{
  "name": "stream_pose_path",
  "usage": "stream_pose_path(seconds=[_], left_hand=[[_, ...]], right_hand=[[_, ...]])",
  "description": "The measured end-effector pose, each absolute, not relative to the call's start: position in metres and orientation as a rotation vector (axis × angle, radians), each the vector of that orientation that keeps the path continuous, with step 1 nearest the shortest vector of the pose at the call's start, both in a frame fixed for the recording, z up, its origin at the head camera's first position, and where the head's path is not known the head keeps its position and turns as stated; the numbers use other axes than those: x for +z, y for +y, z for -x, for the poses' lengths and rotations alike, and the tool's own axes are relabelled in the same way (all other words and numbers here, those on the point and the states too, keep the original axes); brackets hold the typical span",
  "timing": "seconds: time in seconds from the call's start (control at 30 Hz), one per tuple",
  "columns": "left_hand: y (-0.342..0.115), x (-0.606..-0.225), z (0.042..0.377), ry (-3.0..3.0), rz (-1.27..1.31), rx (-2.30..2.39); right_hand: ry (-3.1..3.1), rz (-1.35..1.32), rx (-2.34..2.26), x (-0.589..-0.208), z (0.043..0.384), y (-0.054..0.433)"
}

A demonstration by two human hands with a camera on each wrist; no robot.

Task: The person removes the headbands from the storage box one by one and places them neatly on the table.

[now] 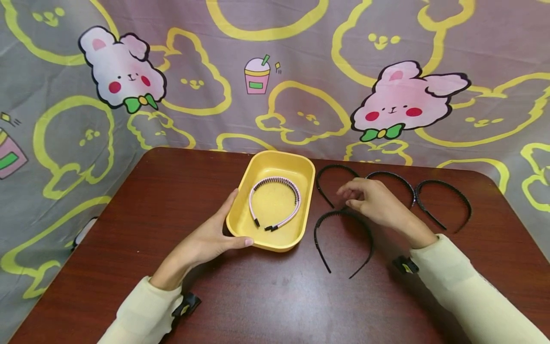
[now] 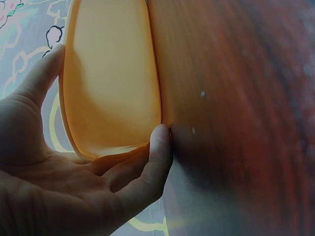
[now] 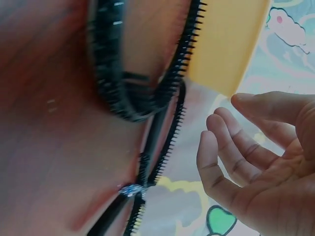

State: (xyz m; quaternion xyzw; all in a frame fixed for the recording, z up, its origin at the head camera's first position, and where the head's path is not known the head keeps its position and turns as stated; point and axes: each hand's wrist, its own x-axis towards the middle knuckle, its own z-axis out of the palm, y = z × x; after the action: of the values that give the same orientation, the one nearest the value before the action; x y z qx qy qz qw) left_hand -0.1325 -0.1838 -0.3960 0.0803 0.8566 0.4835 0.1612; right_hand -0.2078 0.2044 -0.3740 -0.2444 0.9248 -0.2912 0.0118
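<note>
My left hand (image 1: 210, 239) grips the near left corner of a yellow plastic tray (image 1: 307, 200), thumb on its front wall and fingers along its left side. In the left wrist view, the fingers curl round the tray's end wall (image 2: 115, 73). Inside the tray lie pink headbands (image 1: 251, 204) with black tips and toothed inner edges. My right hand (image 1: 380, 203) hovers among black toothed headbands, its fingers loosely bent and holding nothing. One headband (image 1: 317, 244) lies in front of it, another (image 1: 337, 166) behind. In the right wrist view, that hand is apart from the nearest headband (image 3: 106, 59).
Two more dark headbands lie on the right, a middle one (image 1: 388, 173) partly behind the right hand and an outer one (image 1: 470, 206). All rest on a brown wooden table (image 1: 266, 291). A patterned cloth (image 1: 301, 62) hangs behind the table's far edge.
</note>
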Motion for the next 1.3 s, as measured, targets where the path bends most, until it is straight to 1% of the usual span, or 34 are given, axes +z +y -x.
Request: stream_pose_path(seconds=[0.4, 0.67, 0.93, 1.3], left_hand=[[-0.185, -0.395, 0.132, 2.437, -0.223, 1.378], [-0.185, -0.395, 0.132, 2.437, -0.226, 1.377], [-0.184, -0.395, 0.133, 2.449, -0.236, 1.367], [-0.184, -0.396, 0.133, 2.448, -0.239, 1.378]], right_hand=[[2.839, 0.791, -0.982, -0.353, 0.213, 0.172], [2.841, 0.943, -1.032, -0.345, 0.225, 0.141], [2.774, 0.858, -0.989, -0.340, 0.237, 0.117], [2.714, 0.853, -1.005, -0.347, 0.257, 0.093]])
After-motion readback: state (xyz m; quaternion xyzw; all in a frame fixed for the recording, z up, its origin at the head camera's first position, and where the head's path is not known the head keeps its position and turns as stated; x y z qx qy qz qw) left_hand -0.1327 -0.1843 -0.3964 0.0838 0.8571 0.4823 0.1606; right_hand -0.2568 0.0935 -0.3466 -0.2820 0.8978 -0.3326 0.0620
